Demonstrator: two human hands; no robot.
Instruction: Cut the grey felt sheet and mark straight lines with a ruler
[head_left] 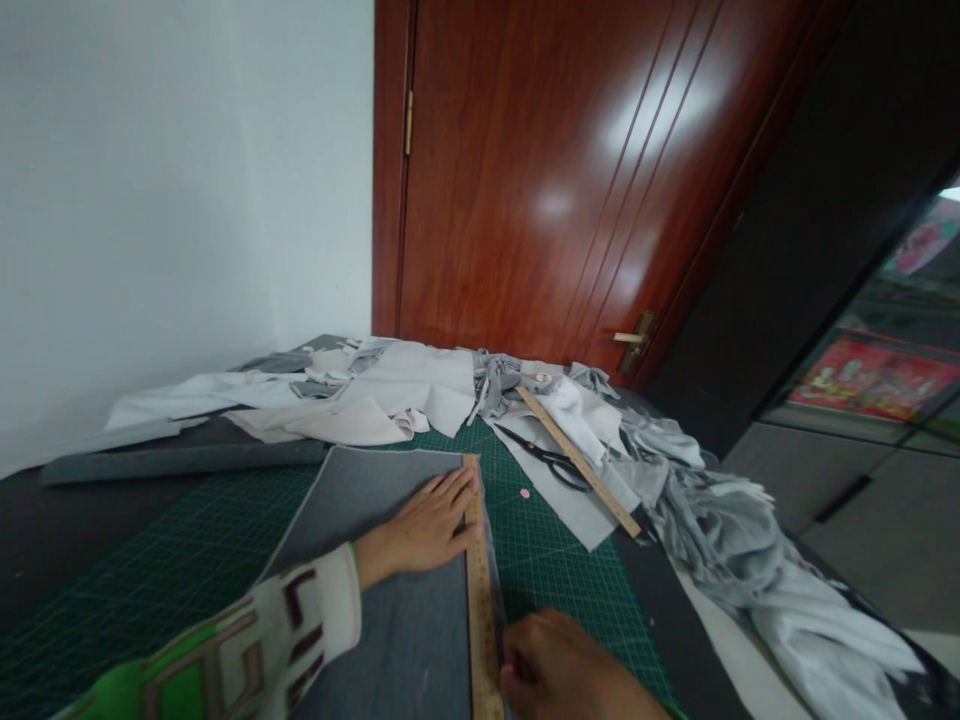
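Grey fabric [390, 640] lies flat on a green cutting mat [555, 560], with a wooden ruler [480, 620] along its right edge. My left hand [424, 525] rests on the fabric, fingers spread, fingertips on the ruler's upper part. My right hand [562, 665] is curled closed beside the ruler's lower right edge; whatever it may hold is hidden and blurred. A small pink disc [525, 493] lies on the mat. Black scissors [551, 458] and a second wooden ruler [577, 460] rest on pale cloth to the right.
White and grey cloth pieces [412, 380] pile along the table's back edge. More crumpled grey cloth [720, 530] runs down the right side. A rolled dark fabric [180, 462] lies at the left. Behind the table stand a white wall and a brown door [525, 180].
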